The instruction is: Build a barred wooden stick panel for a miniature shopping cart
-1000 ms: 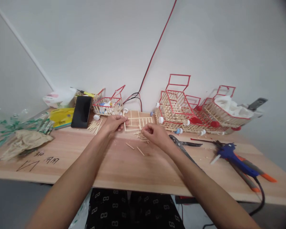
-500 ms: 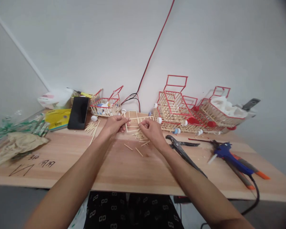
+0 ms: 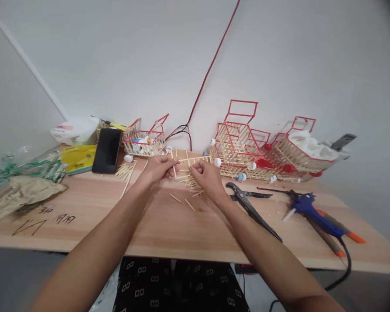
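My left hand [image 3: 164,168] is closed, thumb and fingers pinching the left part of a small frame of thin wooden sticks [image 3: 184,160]. Closed on the right part of that frame is my right hand [image 3: 205,174], its fingertips partly hiding the sticks. The frame has long sticks joined by short crosspieces and is held just above the table. A pile of short sticks [image 3: 191,183] lies under my right hand. Two loose sticks [image 3: 190,204] rest nearer to me. Another bunch of sticks [image 3: 125,171] lies left of my left hand.
Several small stick carts [image 3: 238,141] with red trim and bottle-cap wheels stand along the wall. Black pliers [image 3: 250,207] and a blue glue gun [image 3: 312,210] with a cord lie on the right. A phone [image 3: 107,151], yellow packet [image 3: 78,158] and plastic bags [image 3: 26,193] are left.
The view has shifted very slightly. Both hands keep their pinch on the stick frame, which has moved barely, with a slight tilt.
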`<control>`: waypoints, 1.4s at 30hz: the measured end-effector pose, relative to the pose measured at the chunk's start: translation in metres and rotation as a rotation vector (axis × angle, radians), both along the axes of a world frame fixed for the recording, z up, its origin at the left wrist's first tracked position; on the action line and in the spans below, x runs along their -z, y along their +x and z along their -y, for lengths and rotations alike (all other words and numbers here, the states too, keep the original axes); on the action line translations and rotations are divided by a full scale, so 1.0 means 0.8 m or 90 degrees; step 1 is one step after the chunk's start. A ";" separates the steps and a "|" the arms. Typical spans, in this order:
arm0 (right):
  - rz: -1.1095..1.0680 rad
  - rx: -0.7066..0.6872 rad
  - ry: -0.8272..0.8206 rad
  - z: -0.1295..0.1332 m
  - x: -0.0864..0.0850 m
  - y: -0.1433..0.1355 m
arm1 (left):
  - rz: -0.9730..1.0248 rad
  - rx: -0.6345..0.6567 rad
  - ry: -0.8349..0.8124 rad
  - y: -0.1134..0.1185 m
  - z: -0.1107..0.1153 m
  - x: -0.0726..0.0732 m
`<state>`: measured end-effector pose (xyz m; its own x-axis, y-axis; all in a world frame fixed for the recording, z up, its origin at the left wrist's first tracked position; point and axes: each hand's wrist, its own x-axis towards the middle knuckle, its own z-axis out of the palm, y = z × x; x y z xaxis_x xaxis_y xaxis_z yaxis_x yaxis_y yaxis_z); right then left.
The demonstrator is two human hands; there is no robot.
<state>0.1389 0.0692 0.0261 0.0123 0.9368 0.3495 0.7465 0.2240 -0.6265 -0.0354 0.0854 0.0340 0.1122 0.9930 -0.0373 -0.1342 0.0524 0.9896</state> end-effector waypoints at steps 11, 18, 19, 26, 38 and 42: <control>-0.029 -0.039 -0.003 -0.004 0.008 0.004 | -0.004 -0.001 0.010 -0.003 -0.002 0.004; -0.054 -0.054 0.012 -0.003 0.008 0.004 | -0.012 -0.008 -0.005 -0.003 -0.002 0.000; -0.062 -0.057 0.014 -0.002 0.007 0.004 | -0.014 -0.009 -0.004 -0.003 -0.002 0.000; -0.021 -0.106 0.035 0.013 0.007 0.001 | 0.000 -0.059 0.002 -0.011 -0.013 0.006; 0.177 -0.131 0.012 0.012 0.018 0.006 | 0.034 -0.120 0.030 -0.015 -0.014 0.004; 0.337 -0.115 -0.011 0.017 0.009 0.007 | 0.037 -0.114 0.029 -0.014 -0.013 0.003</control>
<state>0.1447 0.0557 0.0186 -0.3217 0.9133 0.2497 0.9111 0.3704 -0.1810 -0.0464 0.0959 0.0316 -0.0662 0.9978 0.0096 -0.1942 -0.0223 0.9807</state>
